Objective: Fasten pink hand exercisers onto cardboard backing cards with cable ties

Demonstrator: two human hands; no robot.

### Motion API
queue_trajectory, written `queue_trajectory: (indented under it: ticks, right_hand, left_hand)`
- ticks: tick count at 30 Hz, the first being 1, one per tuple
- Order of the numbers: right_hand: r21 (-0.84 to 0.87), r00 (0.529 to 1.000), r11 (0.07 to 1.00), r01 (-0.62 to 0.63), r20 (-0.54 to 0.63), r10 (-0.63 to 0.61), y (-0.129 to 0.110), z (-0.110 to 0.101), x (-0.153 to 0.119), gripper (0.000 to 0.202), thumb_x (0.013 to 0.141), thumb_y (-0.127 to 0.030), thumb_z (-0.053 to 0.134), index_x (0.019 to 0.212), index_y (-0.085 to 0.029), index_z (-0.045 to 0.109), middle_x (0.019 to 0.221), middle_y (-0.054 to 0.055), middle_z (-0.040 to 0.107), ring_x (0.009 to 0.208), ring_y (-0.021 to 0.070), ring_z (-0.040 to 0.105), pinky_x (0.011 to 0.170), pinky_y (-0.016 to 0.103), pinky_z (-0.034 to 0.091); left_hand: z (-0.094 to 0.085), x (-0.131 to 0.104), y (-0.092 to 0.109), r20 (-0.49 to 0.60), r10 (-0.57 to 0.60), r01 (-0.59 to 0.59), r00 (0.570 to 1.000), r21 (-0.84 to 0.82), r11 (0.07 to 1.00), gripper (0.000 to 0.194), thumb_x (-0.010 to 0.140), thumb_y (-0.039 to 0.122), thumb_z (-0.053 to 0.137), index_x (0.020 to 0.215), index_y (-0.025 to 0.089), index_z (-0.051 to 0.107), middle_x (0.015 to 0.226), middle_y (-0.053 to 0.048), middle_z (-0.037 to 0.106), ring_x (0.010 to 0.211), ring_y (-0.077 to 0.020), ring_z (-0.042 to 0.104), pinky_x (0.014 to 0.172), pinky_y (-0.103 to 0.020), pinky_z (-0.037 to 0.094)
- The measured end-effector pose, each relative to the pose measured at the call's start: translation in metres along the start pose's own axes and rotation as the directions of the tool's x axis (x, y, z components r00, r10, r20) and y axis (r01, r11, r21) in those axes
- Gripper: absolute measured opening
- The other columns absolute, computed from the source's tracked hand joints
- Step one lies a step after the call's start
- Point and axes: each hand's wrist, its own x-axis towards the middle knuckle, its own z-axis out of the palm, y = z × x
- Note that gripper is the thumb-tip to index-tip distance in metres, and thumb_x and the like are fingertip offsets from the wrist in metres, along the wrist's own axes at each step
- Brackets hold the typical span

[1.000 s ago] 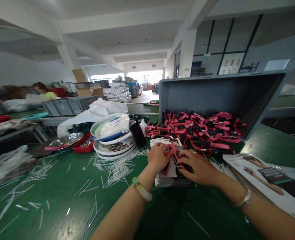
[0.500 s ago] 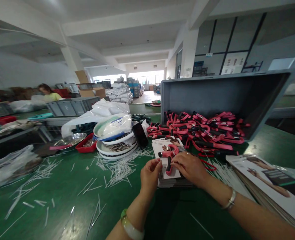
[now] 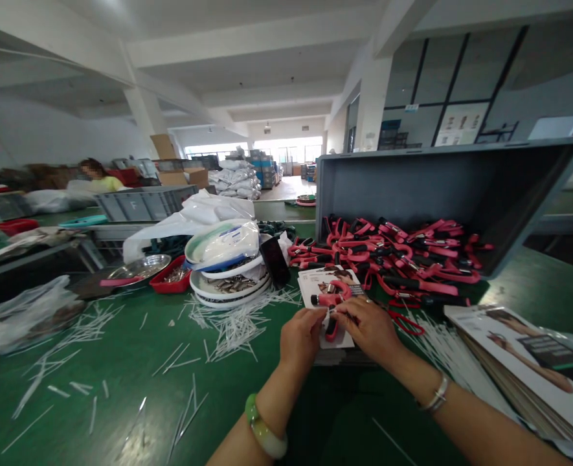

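A pink curved hand tool with a black grip (image 3: 333, 298) lies on a printed white card (image 3: 315, 285), which tops a small stack of cards. My left hand (image 3: 302, 340) is closed in a pinch at the left of the black grip. Just across from it, my right hand (image 3: 371, 327) pinches over the same grip, its fingertips nearly meeting the left ones. A short bit of white twist tie shows between the fingertips; the fingers hide most of it and part of the tool.
A grey crate (image 3: 441, 188) tipped on its side spills many pink tools (image 3: 407, 252). Loose white twist ties (image 3: 235, 330) litter the green table. Stacked white bowls (image 3: 230, 285), a phone (image 3: 274, 262), a red tray (image 3: 172, 275) and a stack of cards (image 3: 533, 362) stand around.
My left hand has moved right and closer to my right hand, so the fingertips now come together over the tool's grip. The view has shifted slightly.
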Motion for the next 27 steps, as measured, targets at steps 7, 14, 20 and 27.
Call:
queue_trajectory:
  ticks: [7, 14, 20, 27]
  right_hand:
    - [0.018, 0.999, 0.999, -0.030, 0.047, 0.029, -0.002, -0.002, -0.001, 0.018, 0.089, -0.032, 0.053, 0.082, -0.022, 0.066, 0.084, 0.003, 0.069, 0.083, 0.0207, 0.060, 0.071, 0.031, 0.043]
    - [0.057, 0.980, 0.997, -0.059, 0.194, 0.047, -0.003, -0.011, 0.007, 0.021, 0.089, -0.033, 0.053, 0.081, -0.021, 0.068, 0.083, 0.004, 0.070, 0.082, 0.0204, 0.061, 0.073, 0.032, 0.043]
    - [0.169, 0.936, 0.978, -0.120, 0.348, 0.055, -0.002, -0.019, 0.020, 0.018, 0.083, -0.033, 0.059, 0.072, -0.022, 0.068, 0.068, 0.000, 0.068, 0.064, 0.0158, 0.060, 0.058, 0.027, 0.041]
    - [0.291, 0.988, 0.953, -0.083, 0.151, 0.040, -0.006, -0.010, 0.010, 0.009, 0.079, -0.026, 0.062, 0.085, -0.022, 0.068, 0.068, 0.000, 0.067, 0.057, 0.0148, 0.060, 0.053, 0.026, 0.045]
  left_hand:
    - [-0.001, -0.002, 0.000, -0.003, 0.064, -0.064, 0.998, 0.025, 0.998, 0.030, 0.084, 0.008, 0.052, 0.100, 0.024, 0.071, 0.091, -0.003, 0.073, 0.080, -0.0126, 0.067, 0.070, -0.020, 0.051]
    - [0.002, -0.002, -0.005, -0.012, 0.093, -0.094, 0.996, -0.059, 0.994, 0.027, 0.084, 0.009, 0.053, 0.099, 0.022, 0.072, 0.089, -0.003, 0.073, 0.079, -0.0129, 0.067, 0.070, -0.020, 0.052]
    - [-0.003, 0.001, -0.003, 0.031, 0.072, -0.062, 0.997, -0.241, 0.969, 0.020, 0.086, 0.022, 0.055, 0.099, 0.021, 0.071, 0.093, -0.004, 0.074, 0.084, -0.0155, 0.068, 0.079, -0.025, 0.051]
    - [-0.005, 0.005, 0.006, 0.108, -0.090, 0.124, 0.990, -0.369, 0.921, 0.016, 0.084, 0.028, 0.058, 0.089, 0.020, 0.072, 0.083, -0.001, 0.073, 0.073, -0.0137, 0.065, 0.069, -0.022, 0.050]
